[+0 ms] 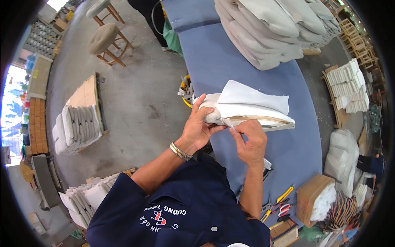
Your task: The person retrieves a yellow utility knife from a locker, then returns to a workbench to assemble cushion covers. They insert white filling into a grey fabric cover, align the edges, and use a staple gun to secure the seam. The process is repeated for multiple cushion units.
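Observation:
A padded, upholstered cushion piece (255, 108) in pale fabric is tilted over the blue-covered table (247, 74). One loose white flap stands up from its far side, and a strip of bare wooden or board edge shows along its near side. My left hand (198, 127) is wrapped round the cushion's left end, thumb on top and fingers underneath. At the near edge, my right hand (249, 142) pinches the fabric's margin close to the exposed strip. The fabric between the right fingertips is mostly hidden by them.
A tall stack of pale cushions (271, 33) covers the table's far end. Yellow-handled cutters (284, 194), red-handled scissors (284, 210) and a staple gun (266, 166) lie near my right arm. A cardboard box with white stuffing (314, 195) stands at right. Stools (105, 41) stand at far left.

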A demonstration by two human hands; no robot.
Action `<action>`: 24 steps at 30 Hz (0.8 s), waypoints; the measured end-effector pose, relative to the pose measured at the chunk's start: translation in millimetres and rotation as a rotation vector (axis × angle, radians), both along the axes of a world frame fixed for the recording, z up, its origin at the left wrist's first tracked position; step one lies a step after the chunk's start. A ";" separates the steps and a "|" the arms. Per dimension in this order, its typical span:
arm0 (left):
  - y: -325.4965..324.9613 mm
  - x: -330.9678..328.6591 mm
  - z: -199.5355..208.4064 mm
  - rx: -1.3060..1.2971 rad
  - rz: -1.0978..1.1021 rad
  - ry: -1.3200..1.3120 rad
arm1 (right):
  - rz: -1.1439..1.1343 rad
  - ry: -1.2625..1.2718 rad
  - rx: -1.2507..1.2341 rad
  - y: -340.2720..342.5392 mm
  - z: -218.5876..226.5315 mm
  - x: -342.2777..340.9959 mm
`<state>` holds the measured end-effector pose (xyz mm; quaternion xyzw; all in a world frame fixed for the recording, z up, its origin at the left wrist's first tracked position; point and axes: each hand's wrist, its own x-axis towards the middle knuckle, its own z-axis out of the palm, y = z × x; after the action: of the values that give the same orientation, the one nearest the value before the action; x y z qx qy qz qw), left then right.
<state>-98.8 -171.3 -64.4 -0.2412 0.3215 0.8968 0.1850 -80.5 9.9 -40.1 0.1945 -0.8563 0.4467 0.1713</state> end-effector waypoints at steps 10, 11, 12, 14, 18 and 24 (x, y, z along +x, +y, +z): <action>113.3 19.6 -121.4 0.489 -0.185 -0.495 | -0.277 -0.306 0.324 60.9 -40.3 24.4; 121.2 24.5 -120.4 0.390 -0.232 -0.319 | -0.351 -0.300 0.280 64.0 -53.5 27.3; 125.4 21.0 -121.3 0.379 -0.263 -0.298 | -0.420 -0.291 0.238 67.2 -61.1 30.4; 118.8 11.6 -115.6 0.346 -0.302 -0.276 | -0.457 -0.327 0.062 63.1 -63.4 38.5; 101.0 3.4 -115.5 0.228 -0.426 -0.202 | -0.402 -0.305 0.038 55.6 -78.1 42.4; 82.8 -0.3 -107.3 -0.182 -0.622 0.069 | -0.514 -0.436 0.184 40.7 -76.9 33.8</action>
<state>-99.0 -88.6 -171.7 -0.1165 0.4648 0.7724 0.4168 -46.7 50.6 -117.1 -0.1131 -0.9305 0.3407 0.0730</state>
